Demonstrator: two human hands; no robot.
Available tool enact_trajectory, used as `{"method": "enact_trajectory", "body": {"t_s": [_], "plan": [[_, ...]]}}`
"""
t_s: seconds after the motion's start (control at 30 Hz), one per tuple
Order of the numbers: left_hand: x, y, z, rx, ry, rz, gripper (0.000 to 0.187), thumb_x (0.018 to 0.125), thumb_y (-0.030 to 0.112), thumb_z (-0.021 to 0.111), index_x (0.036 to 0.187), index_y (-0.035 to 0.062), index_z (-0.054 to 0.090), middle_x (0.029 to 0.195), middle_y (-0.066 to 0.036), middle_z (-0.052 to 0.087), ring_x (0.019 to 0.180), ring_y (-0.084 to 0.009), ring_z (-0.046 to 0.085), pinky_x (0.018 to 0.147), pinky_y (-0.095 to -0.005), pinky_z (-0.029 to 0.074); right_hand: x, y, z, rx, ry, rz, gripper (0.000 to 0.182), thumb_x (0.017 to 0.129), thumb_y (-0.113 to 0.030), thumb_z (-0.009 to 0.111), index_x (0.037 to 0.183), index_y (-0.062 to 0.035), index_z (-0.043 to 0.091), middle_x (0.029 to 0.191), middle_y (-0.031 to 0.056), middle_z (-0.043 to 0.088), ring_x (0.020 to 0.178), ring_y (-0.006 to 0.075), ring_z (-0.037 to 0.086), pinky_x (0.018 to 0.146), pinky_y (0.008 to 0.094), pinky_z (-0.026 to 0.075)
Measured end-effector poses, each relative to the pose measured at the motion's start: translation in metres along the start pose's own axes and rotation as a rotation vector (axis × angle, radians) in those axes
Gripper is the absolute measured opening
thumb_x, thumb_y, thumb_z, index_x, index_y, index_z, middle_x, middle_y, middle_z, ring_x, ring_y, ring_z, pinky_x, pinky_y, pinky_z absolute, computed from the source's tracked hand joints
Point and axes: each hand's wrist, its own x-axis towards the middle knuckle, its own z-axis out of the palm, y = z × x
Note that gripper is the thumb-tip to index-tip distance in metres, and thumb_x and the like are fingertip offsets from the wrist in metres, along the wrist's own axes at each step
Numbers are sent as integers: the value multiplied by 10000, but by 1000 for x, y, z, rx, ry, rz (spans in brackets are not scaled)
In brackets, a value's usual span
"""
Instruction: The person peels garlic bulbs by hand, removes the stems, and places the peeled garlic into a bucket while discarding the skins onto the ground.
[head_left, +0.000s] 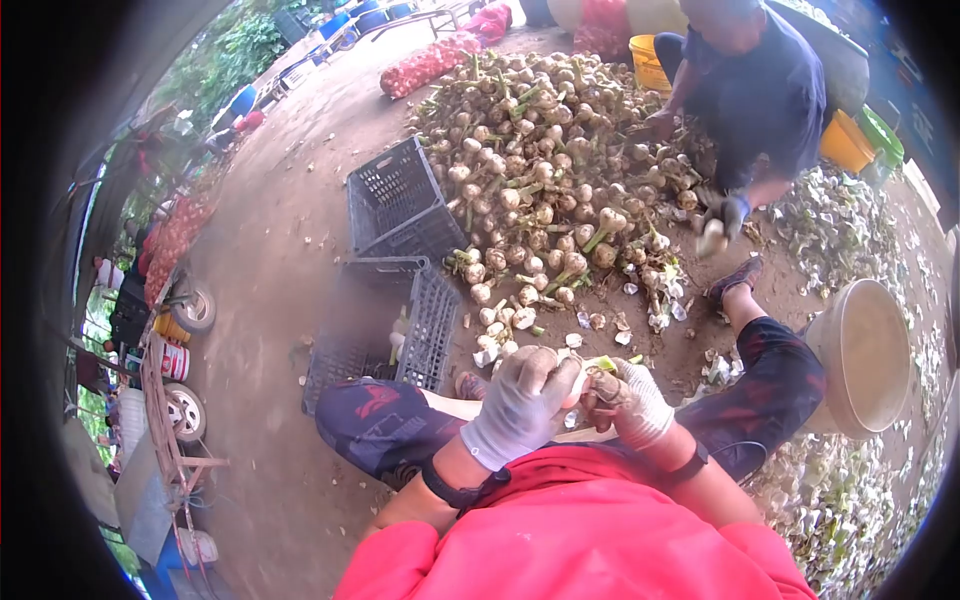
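Observation:
Both my hands wear pale knit gloves and are together just above my lap. My left hand [525, 400] is closed, its fingers curled around a garlic bulb [577, 385] that is mostly covered. My right hand [637, 402], in a glove soiled at the fingers, is closed at the other side of the same bulb. A bit of green stem shows between the hands. Right in front of them, several loose bulbs and peeled skins lie on the ground at the edge of a large garlic pile [550, 150].
Two black plastic crates [400, 195] [432, 330] stand left of the pile. A pale bucket [872, 355] is by my right knee, amid scattered skins [835, 500]. Across from me a person [765, 90] crouches, handling garlic. A cart [170, 420] stands at far left.

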Motion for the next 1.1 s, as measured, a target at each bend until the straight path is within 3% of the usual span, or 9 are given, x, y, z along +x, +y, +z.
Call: {"method": "enact_trajectory", "body": {"t_s": [0.2,0.27,0.3,0.43,0.7,0.9,1.0,1.07,1.1], "plan": [[1,-3,0,-192,8,-65,573,567,68,741,1111,52,563,957,-114,475,877,-312,509,747,-402,447,-2,23,-10,-26,69,-19,166,922,-207,563,884,-48,591,640,-18,515,478,53,415,411,208,304],[0,-9,0,-930,-144,-415,605,552,75,756,1122,50,554,954,-117,483,868,-304,516,732,-402,453,-6,18,-3,-186,78,-134,152,931,-167,533,868,-41,590,650,-18,516,495,44,420,418,207,316],[2,-5,8,-947,-113,-419,612,540,72,763,1117,47,560,944,-110,480,876,-301,517,740,-397,450,-9,13,5,-145,211,-108,129,914,-130,533,843,-37,588,631,-20,513,507,46,434,425,220,338],[10,-2,14,-149,-17,15,530,638,81,708,1140,65,542,1017,-109,453,916,-295,502,788,-397,444,1,14,-27,88,-36,-2,240,900,-255,546,789,-43,571,591,-6,493,451,82,452,409,223,336],[4,-8,12,-135,-107,38,524,573,77,706,1082,43,586,971,-99,459,877,-294,495,760,-405,429,13,24,-24,405,-19,268,176,882,-144,578,721,-124,509,561,-64,416,417,32,329,383,193,220],[1,-10,16,-138,-77,152,549,544,50,698,1081,44,580,966,-92,434,831,-285,492,718,-405,426,21,32,-22,154,96,190,87,832,-58,554,748,-80,541,532,-61,402,392,31,323,366,200,216],[-3,-18,20,-142,-131,55,438,716,163,668,1119,55,537,997,-83,469,935,-233,500,774,-365,451,25,44,-28,182,113,127,31,825,-41,552,809,-37,578,538,-50,424,399,28,336,367,194,229],[-12,-31,26,-1215,-245,-676,434,793,197,652,1169,33,511,1074,-101,512,975,-231,518,793,-380,464,25,51,-27,363,71,188,58,822,-29,546,846,-15,596,541,-45,435,401,28,342,367,191,237],[-16,-34,27,-1762,-285,-836,467,862,254,619,1231,10,472,1143,-133,528,971,-216,540,807,-353,473,24,54,-23,526,-3,191,76,822,-23,541,864,-6,602,551,-37,456,407,26,354,371,186,248]]}}
